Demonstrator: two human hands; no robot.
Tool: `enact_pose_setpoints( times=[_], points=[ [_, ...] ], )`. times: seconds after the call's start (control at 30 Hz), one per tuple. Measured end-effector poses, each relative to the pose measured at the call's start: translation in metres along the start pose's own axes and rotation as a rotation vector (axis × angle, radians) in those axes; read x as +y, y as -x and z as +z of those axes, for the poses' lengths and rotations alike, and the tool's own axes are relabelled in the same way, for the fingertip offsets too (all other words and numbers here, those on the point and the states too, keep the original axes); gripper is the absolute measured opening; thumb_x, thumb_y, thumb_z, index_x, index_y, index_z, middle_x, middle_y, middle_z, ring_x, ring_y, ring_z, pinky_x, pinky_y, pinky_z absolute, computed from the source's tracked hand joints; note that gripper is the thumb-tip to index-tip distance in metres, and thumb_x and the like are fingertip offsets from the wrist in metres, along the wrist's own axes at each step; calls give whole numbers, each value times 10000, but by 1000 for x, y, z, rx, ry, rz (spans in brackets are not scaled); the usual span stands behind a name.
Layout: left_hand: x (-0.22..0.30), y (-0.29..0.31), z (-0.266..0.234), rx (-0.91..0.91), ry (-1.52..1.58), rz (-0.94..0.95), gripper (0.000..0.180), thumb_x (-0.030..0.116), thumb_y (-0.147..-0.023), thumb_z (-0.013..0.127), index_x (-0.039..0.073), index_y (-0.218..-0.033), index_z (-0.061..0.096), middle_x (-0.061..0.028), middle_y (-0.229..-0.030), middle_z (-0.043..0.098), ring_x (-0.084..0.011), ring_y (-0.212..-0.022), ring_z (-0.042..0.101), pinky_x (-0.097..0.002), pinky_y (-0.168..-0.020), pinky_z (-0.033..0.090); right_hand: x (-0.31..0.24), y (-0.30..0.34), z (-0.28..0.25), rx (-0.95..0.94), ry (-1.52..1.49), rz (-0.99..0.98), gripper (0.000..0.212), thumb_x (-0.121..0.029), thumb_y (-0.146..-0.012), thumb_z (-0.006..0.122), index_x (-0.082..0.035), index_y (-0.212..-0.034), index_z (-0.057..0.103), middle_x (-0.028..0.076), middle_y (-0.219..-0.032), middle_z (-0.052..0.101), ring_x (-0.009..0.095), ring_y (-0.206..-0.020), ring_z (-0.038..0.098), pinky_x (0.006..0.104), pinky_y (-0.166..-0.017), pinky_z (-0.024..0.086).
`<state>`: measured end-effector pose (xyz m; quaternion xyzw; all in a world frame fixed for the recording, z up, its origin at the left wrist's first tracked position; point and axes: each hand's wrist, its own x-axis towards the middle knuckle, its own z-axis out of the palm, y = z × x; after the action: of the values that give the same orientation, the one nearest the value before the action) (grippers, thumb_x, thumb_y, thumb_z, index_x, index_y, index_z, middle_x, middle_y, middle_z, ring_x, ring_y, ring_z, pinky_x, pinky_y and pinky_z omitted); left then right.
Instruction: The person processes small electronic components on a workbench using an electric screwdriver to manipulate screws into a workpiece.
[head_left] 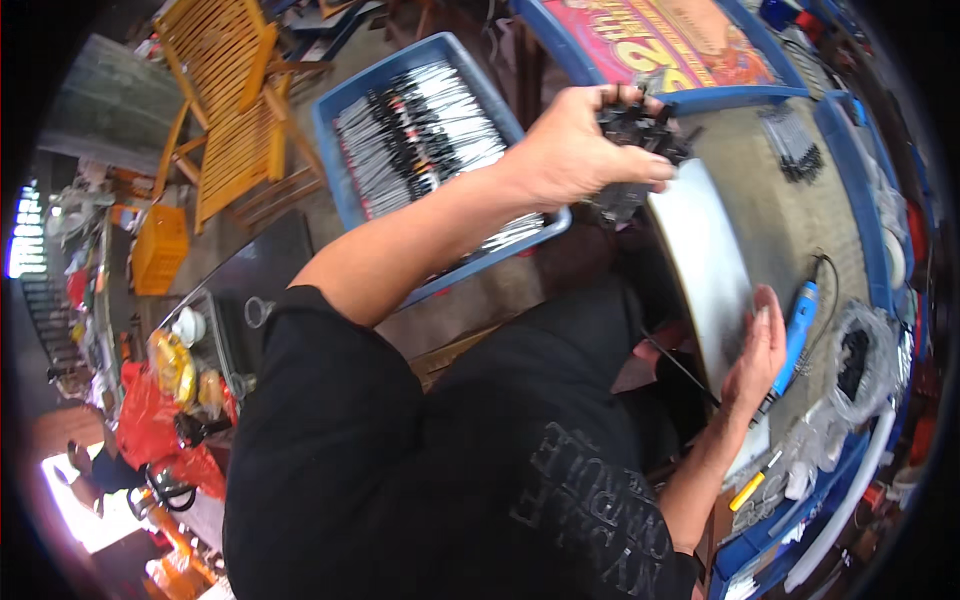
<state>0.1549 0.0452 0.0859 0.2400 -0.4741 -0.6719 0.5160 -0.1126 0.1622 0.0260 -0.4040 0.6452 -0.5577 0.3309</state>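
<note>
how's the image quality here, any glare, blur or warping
Head view: strong fisheye bending, black corners; the blue tray and table edge curve. Blown-out daylight at lower left; soft sheen on the metal sheet. The left hand with black parts is slightly soft; the right hand is sharper.

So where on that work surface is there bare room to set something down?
Bare table lies between the silver sheet under the right hand and the small black pile. It is crowded along the blue tool and plastic bags. The left hand holds black parts; the blue tray is full.
</note>
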Motion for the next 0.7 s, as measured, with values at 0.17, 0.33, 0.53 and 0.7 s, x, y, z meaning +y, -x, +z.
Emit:
enact_pose_setpoints(
  times=[0.17, 0.33, 0.53, 0.7],
  points=[
    [22, 60, -86, 188, -433, -66, 303, -43, -681, 660, -17, -945, 513, -91, -912, 574, -157, -797, 587, -298, -726, 516, -1, 3, 3, -51, 167, -53, 405, -197, -897, 424, 60, -1210, 415, 161, -1228, 454, 218, -1172, 397, 315, -998, 261],
    [8, 108, -159, 385, -491, -259, 288, -25, -669, 677, 14, -917, 535, 8, -846, 564, -65, -788, 529, -201, -722, 452, 2, 7, 7, -29, 216, -97, 375, -175, -898, 427, 59, -1191, 441, 148, -1206, 474, 202, -1130, 427, 297, -960, 304],
    [-26, 138, -200, 366, -764, -416, 298, 15, -651, 698, 20, -913, 558, 23, -822, 565, -47, -732, 485, -210, -677, 416, 1, 10, 9, -42, 281, -113, 385, -181, -901, 426, 62, -1200, 428, 150, -1216, 466, 202, -1138, 421, 297, -964, 302],
    [-40, 144, -205, 245, -969, -517, 294, 17, -659, 701, 21, -918, 563, 37, -788, 553, -47, -740, 479, -210, -676, 417, 3, 10, 8, -45, 293, -127, 385, -179, -900, 427, 60, -1202, 427, 151, -1220, 464, 202, -1143, 419, 296, -965, 300]
  ],
)
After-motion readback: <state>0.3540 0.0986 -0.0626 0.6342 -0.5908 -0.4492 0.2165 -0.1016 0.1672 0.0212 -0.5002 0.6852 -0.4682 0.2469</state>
